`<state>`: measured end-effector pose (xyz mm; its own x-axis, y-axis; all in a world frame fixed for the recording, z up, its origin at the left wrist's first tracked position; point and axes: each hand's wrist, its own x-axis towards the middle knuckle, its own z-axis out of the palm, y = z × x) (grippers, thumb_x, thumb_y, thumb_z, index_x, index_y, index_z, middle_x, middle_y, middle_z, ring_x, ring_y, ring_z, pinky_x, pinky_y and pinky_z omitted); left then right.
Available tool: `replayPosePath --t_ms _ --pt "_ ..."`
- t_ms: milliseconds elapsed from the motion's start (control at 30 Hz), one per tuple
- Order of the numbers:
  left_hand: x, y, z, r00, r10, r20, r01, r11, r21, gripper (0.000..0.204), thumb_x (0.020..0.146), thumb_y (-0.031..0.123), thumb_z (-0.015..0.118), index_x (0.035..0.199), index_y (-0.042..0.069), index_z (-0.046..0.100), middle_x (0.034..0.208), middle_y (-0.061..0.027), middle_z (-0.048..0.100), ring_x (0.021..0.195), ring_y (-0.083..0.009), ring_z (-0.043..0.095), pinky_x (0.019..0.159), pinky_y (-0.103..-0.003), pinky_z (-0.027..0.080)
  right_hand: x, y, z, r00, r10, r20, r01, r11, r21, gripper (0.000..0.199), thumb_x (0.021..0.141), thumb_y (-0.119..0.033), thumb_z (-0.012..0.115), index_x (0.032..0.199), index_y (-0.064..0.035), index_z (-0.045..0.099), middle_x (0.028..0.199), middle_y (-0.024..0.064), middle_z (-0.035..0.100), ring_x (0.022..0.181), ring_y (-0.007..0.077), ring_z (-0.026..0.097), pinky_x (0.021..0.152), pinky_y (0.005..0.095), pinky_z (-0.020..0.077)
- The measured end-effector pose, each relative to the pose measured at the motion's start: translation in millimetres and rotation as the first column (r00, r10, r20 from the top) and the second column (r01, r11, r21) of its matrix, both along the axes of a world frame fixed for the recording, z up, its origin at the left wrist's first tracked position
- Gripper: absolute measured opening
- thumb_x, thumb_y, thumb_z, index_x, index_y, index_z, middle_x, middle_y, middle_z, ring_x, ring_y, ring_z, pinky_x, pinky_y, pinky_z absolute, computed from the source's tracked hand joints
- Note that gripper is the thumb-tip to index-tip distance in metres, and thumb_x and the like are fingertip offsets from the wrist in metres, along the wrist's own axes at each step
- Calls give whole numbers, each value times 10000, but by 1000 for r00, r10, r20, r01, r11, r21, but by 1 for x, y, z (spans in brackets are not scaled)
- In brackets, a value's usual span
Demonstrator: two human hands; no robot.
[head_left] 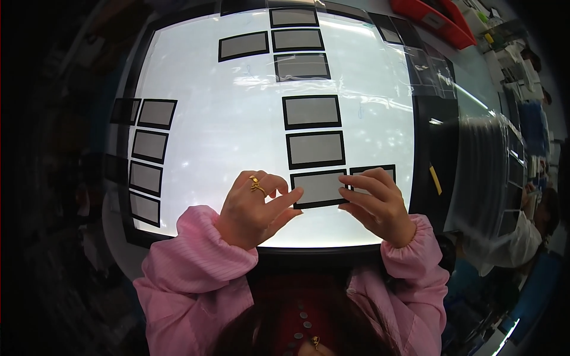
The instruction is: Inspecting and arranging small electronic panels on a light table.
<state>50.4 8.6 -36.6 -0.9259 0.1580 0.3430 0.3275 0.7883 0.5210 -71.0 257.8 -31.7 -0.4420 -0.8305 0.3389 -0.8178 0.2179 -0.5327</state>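
My left hand [252,209], with a gold ring on it, pinches the left edge of a grey rectangular panel with a black border [319,187]. My right hand [380,204] has its fingers and thumb at the opposite edge of that same panel. The panel is held between both hands near the front of a brightly lit light table [208,136]. Partly hidden behind my right fingers is another black-bordered panel [392,172]. Just beyond the held one, two similar panels [315,149] lie in line with it.
More bordered panels [301,66] lie under clear film toward the far side, and a column of them [149,146] runs along the left. A stack of clear plastic sheets [484,166] stands at the right, beside a yellow strip [436,180]. A red bin [436,21] sits far right.
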Motion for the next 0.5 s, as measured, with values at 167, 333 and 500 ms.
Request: replayPosePath --t_ms 167,333,500 --pt "0 0 0 1000 -2 9 2 1000 11 406 703 210 879 1081 150 744 890 2 624 734 -144 576 740 -327 435 0 0 0 1000 -2 1 2 1000 5 425 630 -54 871 1026 -68 719 1184 67 684 931 263 596 753 348 530" --pt "0 0 1 1000 8 -5 -8 1000 2 392 704 200 879 1070 145 749 885 -1 624 758 -164 564 733 -328 444 0 0 0 1000 -4 4 4 1000 9 415 641 -65 866 1029 -67 721 1185 61 684 932 259 596 753 346 531" --pt "0 -1 2 1000 -11 12 11 1000 -6 382 703 187 877 1061 145 751 881 -4 621 774 -176 557 724 -328 448 0 0 -1 1000 -5 -5 5 1000 1 399 657 -79 862 1032 -70 726 1178 57 688 942 249 601 761 338 529"
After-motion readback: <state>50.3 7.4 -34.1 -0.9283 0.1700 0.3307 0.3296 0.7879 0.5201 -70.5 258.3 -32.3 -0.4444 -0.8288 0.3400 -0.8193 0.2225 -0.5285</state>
